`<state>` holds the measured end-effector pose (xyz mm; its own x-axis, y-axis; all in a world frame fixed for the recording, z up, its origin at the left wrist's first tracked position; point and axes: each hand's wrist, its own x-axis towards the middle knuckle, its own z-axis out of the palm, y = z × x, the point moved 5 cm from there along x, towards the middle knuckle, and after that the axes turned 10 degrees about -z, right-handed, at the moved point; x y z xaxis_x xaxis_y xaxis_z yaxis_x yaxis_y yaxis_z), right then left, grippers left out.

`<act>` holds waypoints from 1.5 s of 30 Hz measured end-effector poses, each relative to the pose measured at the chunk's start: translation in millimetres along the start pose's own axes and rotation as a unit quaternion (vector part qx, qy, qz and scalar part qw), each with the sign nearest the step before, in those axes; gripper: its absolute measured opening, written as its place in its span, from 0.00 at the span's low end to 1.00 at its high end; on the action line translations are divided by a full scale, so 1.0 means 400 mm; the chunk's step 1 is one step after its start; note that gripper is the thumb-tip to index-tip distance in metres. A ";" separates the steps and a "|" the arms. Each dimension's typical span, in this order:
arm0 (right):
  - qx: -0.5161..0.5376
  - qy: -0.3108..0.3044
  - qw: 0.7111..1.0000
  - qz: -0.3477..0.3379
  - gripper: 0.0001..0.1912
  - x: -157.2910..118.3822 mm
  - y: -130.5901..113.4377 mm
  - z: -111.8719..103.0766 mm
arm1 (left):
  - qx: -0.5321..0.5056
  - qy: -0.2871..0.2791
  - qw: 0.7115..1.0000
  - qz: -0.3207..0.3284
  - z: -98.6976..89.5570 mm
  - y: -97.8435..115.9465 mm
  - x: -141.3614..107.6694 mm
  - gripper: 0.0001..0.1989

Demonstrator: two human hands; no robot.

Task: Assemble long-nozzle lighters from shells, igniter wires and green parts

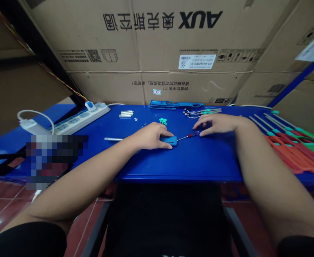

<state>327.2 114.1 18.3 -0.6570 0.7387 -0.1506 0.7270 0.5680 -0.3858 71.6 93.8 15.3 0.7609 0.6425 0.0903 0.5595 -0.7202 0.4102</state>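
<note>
My left hand is closed round a blue long-necked lighter, its thumb and fingers on the handle. The lighter's metal tube sticks out to the left from under my wrist. A screwdriver with a red and clear handle lies at the lighter's right end, its shaft pointing at the blue handle. My right hand is beside the screwdriver with fingers apart. Its thumb is close to the handle's end; I cannot tell if they touch. Small green parts lie just beyond my left hand.
Blue plastic casings line the table's back, near wired igniter parts. Metal cylinders lie back left. A white power strip with cables stands left. Several red and green lighters lie right. Cardboard walls the back.
</note>
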 end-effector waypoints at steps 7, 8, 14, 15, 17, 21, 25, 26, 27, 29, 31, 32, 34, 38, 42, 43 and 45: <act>0.016 0.098 0.995 -0.030 0.20 0.006 -0.059 -0.038 | 0.046 -0.010 0.997 -0.068 0.009 -0.005 0.002 0.24; 0.012 0.127 0.991 -0.033 0.20 -0.006 -0.076 -0.059 | 0.049 -0.015 0.996 -0.072 0.011 -0.005 0.001 0.23; -0.108 0.182 0.960 -0.185 0.13 -0.028 -0.259 -0.154 | 0.010 -0.031 0.998 -0.054 0.022 -0.011 0.005 0.19; -0.111 0.174 0.958 -0.198 0.13 -0.021 -0.281 -0.158 | -0.003 -0.036 0.998 -0.050 0.023 -0.014 0.006 0.19; -0.113 0.160 0.957 -0.213 0.11 -0.005 -0.310 -0.160 | -0.029 -0.046 0.997 -0.051 0.026 -0.020 0.008 0.19; -0.118 0.148 0.955 -0.230 0.10 0.018 -0.324 -0.157 | -0.065 -0.059 0.995 -0.052 0.030 -0.026 0.010 0.20; -0.117 0.143 0.957 -0.221 0.10 0.023 -0.313 -0.158 | -0.071 -0.059 0.994 -0.066 0.029 -0.028 0.010 0.21; -0.117 0.143 0.958 -0.219 0.10 0.022 -0.312 -0.159 | -0.069 -0.059 0.993 -0.070 0.028 -0.028 0.010 0.21; -0.117 0.143 0.958 -0.218 0.10 0.021 -0.311 -0.160 | -0.066 -0.059 0.993 -0.074 0.027 -0.027 0.009 0.21; -0.117 0.146 0.957 -0.219 0.10 0.020 -0.312 -0.162 | -0.063 -0.058 0.993 -0.079 0.025 -0.024 0.009 0.21; -0.118 0.148 0.957 -0.219 0.11 0.020 -0.314 -0.164 | -0.061 -0.058 0.993 -0.080 0.024 -0.022 0.008 0.21; -0.119 0.148 0.957 -0.218 0.11 0.020 -0.314 -0.164 | -0.061 -0.058 0.993 -0.079 0.023 -0.021 0.008 0.21; -0.114 0.150 0.958 -0.215 0.11 0.020 -0.315 -0.164 | -0.060 -0.058 0.994 -0.077 0.023 -0.020 0.008 0.21; -0.096 0.163 0.959 -0.211 0.11 0.020 -0.314 -0.168 | -0.052 -0.063 0.993 -0.081 0.025 -0.022 0.008 0.21; -0.113 0.158 0.956 -0.218 0.12 0.022 -0.314 -0.166 | -0.052 -0.066 0.993 -0.088 0.025 -0.023 0.007 0.22; -0.118 0.157 0.955 -0.222 0.11 0.022 -0.314 -0.167 | -0.053 -0.067 0.992 -0.089 0.025 -0.023 0.007 0.22; -0.126 0.155 0.952 -0.231 0.11 0.021 -0.316 -0.169 | -0.057 -0.069 0.992 -0.088 0.026 -0.025 0.008 0.21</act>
<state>243.2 72.9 127.3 -0.8563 0.4383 0.2731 0.4253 0.8985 -0.1085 71.9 100.3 2.0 0.6972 0.7079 -0.1127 0.6520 -0.5609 0.5101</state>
